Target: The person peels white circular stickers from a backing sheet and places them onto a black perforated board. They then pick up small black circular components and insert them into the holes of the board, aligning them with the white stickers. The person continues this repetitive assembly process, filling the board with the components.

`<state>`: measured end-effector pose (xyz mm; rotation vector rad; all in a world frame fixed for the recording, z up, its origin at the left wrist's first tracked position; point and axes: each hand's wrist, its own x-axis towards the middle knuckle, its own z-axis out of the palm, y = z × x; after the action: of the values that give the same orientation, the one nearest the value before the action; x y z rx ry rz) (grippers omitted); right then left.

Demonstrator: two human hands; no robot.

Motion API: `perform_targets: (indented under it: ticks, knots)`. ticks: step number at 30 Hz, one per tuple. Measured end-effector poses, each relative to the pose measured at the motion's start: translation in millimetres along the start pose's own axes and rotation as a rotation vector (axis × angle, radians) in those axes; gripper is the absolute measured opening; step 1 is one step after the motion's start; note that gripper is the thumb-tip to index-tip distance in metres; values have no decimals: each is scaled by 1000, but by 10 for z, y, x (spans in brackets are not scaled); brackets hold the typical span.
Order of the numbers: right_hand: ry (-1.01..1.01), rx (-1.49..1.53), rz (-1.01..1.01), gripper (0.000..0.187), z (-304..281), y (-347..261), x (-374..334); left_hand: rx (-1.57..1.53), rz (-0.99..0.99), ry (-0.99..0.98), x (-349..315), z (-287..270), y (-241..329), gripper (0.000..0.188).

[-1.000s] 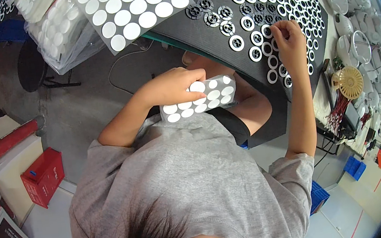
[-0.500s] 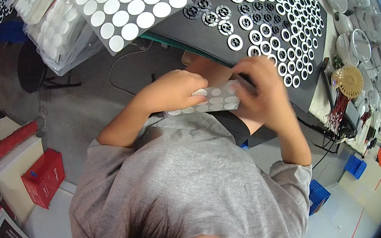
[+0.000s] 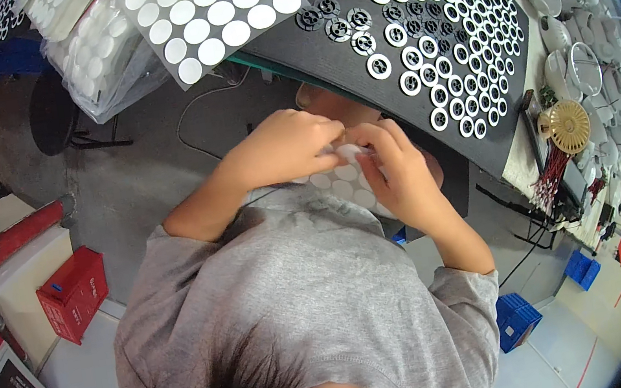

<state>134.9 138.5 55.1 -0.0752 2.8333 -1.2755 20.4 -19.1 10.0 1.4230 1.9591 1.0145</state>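
Observation:
A small clear sheet of round white stickers (image 3: 342, 189) hangs in front of my grey shirt, its lower part sloping down toward my lap. My left hand (image 3: 296, 144) is closed on the sheet's upper left edge, thumb and fingers pinched. Close beside it, my right hand (image 3: 398, 170) has thumb and fingertips together on a round white sticker (image 3: 350, 151) at the top of the sheet. Whether that sticker is lifted off the backing is hidden by the fingers. On the table beyond lie many black round parts with white rings (image 3: 410, 83); several black ones (image 3: 363, 44) show no white ring.
A black-matted table (image 3: 281, 43) edges close beyond my hands. A larger sheet of white round stickers (image 3: 206, 14) overhangs its left side, near a plastic bag of stickers (image 3: 97, 61). To the right are a gold fan-like part (image 3: 565, 130) and white housings (image 3: 564, 75).
My right hand has moved left, up against my left hand, and its fingers have closed. The sticker sheet, held out nearly level before, now tilts downward to the right.

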Motion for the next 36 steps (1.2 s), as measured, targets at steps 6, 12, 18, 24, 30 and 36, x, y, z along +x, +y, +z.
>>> perform_targets:
  ticks: [6, 12, 18, 24, 30, 36]
  knots:
    - [22, 97, -1, 24, -106, 15, -54, -158, 69, -19, -43, -42, 20, 22]
    - [134, -197, -197, 19, -85, 34, -39, -236, 128, -55, -14, -51, 47, 24]
    - [175, -343, -289, 22, -82, -8, -34, -383, 84, -125, 21, -89, 11, 22]
    - [33, -105, -316, 23, -322, -1, 9, -628, -49, -171, 10, -126, -152, 23]
    - [159, 130, 6, 10, -759, 183, 99, -532, -94, -56, -21, -86, -193, 20]
    - [424, 172, 288, 9, -1118, 860, 404, -499, -120, -106, -28, -17, -160, 18]
